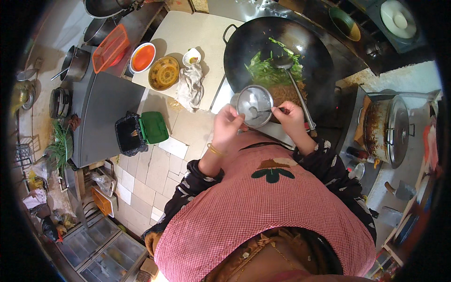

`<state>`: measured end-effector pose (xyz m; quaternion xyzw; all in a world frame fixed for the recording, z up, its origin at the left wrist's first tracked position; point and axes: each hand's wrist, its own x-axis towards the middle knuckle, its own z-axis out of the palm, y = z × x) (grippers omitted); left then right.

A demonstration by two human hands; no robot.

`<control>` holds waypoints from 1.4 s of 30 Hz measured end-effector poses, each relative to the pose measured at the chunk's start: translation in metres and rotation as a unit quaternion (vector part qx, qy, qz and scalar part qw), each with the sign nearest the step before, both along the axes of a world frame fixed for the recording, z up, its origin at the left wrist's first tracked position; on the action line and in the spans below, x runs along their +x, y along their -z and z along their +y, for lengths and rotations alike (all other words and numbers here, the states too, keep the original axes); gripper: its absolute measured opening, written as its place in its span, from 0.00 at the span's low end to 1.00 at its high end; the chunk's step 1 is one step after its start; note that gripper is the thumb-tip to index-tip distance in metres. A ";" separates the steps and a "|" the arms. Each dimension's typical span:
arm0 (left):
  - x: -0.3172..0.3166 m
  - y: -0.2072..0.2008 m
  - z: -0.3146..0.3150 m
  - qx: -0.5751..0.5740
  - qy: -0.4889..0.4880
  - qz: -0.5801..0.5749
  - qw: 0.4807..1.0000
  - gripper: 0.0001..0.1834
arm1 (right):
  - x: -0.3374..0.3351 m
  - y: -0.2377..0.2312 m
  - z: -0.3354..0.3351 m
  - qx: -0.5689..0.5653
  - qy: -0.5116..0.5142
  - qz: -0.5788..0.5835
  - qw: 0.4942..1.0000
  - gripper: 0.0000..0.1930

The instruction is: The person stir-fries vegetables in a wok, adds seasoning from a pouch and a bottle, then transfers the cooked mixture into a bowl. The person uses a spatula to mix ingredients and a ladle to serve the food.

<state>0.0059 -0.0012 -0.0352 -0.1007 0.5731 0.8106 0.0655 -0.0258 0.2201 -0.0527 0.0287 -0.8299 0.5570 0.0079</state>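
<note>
Bowl (253, 97) of grey metal is hovering at the wok's near rim, and whether the two are touching is hard to tell. The left hand (228, 124) is clamping the bowl's left side between thumb and fingers, while the right hand (290, 118) is pinching the dark handle of a small spoon (264, 112), whose other end is reaching into the bowl. The black wok (244, 51) is standing beside the right edge of the cream desk (197, 33); inside it, sliced greens (263, 70) are lying next to brown strips (297, 91), partly hidden by the hands. A ladle (295, 82) is resting with its head among the greens and its handle crossing the wok's near rim, just beside the right hand. On the desk, a crumpled pale cloth (190, 87) is lying by the near edge, with a small white dish (191, 56) sitting at its far end. Toward the left edge, a brown bowl (164, 73) is sitting between the cloth and a white bowl (132, 63), which is holding something orange-red. Beyond that edge, an orange basket (110, 49) is leaning at a tilt.
</note>
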 end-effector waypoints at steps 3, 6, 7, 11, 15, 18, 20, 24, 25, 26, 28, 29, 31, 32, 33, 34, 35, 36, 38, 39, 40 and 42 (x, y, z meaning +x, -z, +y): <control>0.000 0.001 -0.001 0.001 -0.007 0.000 1.000 0.11 | -0.003 -0.005 0.009 -0.019 0.018 -0.021 0.999 0.10; -0.002 0.002 -0.002 0.004 -0.016 -0.013 1.000 0.11 | -0.004 -0.018 0.017 -0.090 0.036 -0.041 0.994 0.10; -0.002 0.002 -0.003 0.005 -0.019 -0.019 1.000 0.11 | -0.006 -0.023 0.019 -0.099 0.048 -0.058 0.992 0.10; -0.003 0.003 -0.008 0.002 -0.024 -0.021 0.999 0.11 | -0.029 -0.041 0.038 -0.136 0.120 -0.167 0.969 0.10; 0.000 0.003 -0.012 -0.023 -0.028 -0.036 0.999 0.09 | -0.077 -0.042 0.064 -0.093 0.150 -0.019 0.984 0.11; 0.001 0.001 -0.015 -0.020 -0.025 -0.057 0.998 0.09 | -0.109 -0.031 0.075 -0.041 0.178 0.060 0.981 0.11; 0.002 0.000 -0.016 -0.016 -0.020 -0.040 0.999 0.09 | -0.122 -0.028 0.081 -0.073 0.194 0.045 0.977 0.11; 0.005 0.002 -0.018 0.009 -0.032 -0.049 0.998 0.08 | -0.120 -0.037 0.082 -0.135 0.203 0.020 0.970 0.11; 0.006 0.004 -0.020 0.028 -0.036 -0.040 0.998 0.08 | -0.115 -0.042 0.078 -0.154 0.201 -0.014 0.967 0.10; 0.006 0.006 -0.021 0.043 -0.044 -0.043 0.997 0.09 | -0.106 -0.046 0.071 -0.178 0.181 -0.033 0.967 0.11; 0.008 0.011 -0.026 0.054 -0.071 -0.055 0.995 0.09 | -0.084 -0.052 0.048 -0.179 0.129 -0.085 0.972 0.11; 0.010 0.014 -0.028 0.051 -0.088 -0.064 0.993 0.09 | -0.069 -0.053 0.031 -0.164 0.081 -0.121 0.976 0.11; 0.015 0.023 -0.036 0.096 -0.085 -0.079 0.989 0.06 | -0.045 -0.047 -0.010 -0.049 -0.065 0.052 0.995 0.12; 0.017 0.028 -0.042 0.109 -0.089 -0.070 0.988 0.05 | -0.036 -0.044 -0.029 0.008 -0.093 0.054 0.994 0.13; 0.019 0.033 -0.048 0.135 -0.097 -0.084 0.983 0.05 | -0.028 -0.041 -0.043 0.082 -0.113 0.020 0.990 0.15; 0.023 0.039 -0.055 0.128 -0.114 -0.078 0.982 0.04 | -0.024 -0.040 -0.052 0.109 -0.158 0.025 0.981 0.17; 0.027 0.046 -0.062 0.127 -0.132 -0.084 0.980 0.04 | -0.021 -0.037 -0.056 0.146 -0.169 0.023 0.975 0.19; 0.028 0.052 -0.070 0.130 -0.145 -0.081 0.978 0.04 | -0.022 -0.035 -0.053 0.123 -0.169 -0.031 0.977 0.19; 0.025 0.070 -0.085 0.120 -0.191 -0.106 0.969 0.06 | -0.024 -0.027 -0.025 0.081 -0.125 -0.066 0.987 0.22; 0.021 0.079 -0.094 0.108 -0.210 -0.122 0.964 0.09 | -0.025 -0.021 -0.004 0.043 -0.101 -0.080 0.991 0.24; 0.009 0.090 -0.104 0.071 -0.218 -0.166 0.959 0.09 | -0.022 -0.014 0.022 0.080 -0.029 -0.063 0.994 0.22; -0.021 0.112 -0.119 0.063 -0.248 -0.096 0.962 0.09 | -0.010 0.004 0.085 0.124 0.074 -0.068 0.987 0.21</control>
